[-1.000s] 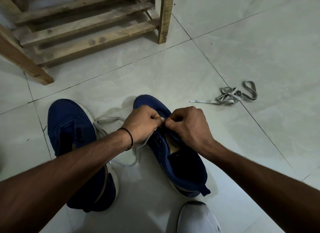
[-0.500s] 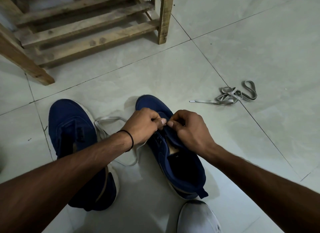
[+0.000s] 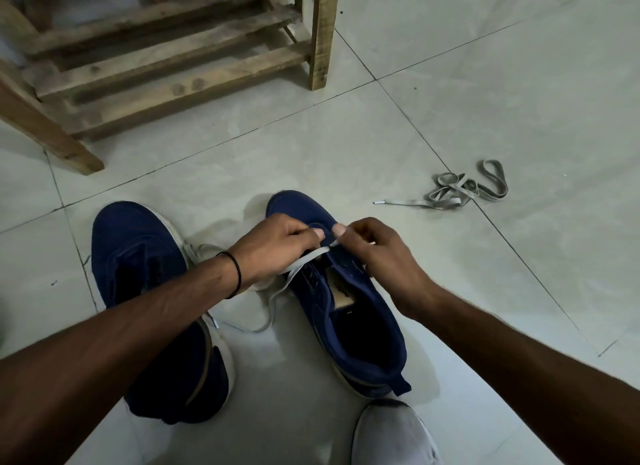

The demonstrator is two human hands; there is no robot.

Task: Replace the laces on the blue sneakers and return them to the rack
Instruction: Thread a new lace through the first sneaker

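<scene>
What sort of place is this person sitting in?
Likely a home's entry area: pale floor tiles, a rough wooden shoe rack standing on them, and blue sneakers on the floor, one getting a lace threaded, a spare lace lying nearby.

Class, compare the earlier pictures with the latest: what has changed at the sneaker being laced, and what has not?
The right hand, pinching the grey lace by its tip, has drawn slightly away from the left hand, baring a stretch of lace between them over the sneaker being laced, whose edge the left hand holds. The other sneaker, the loose lace and the wooden rack stayed put.
</scene>
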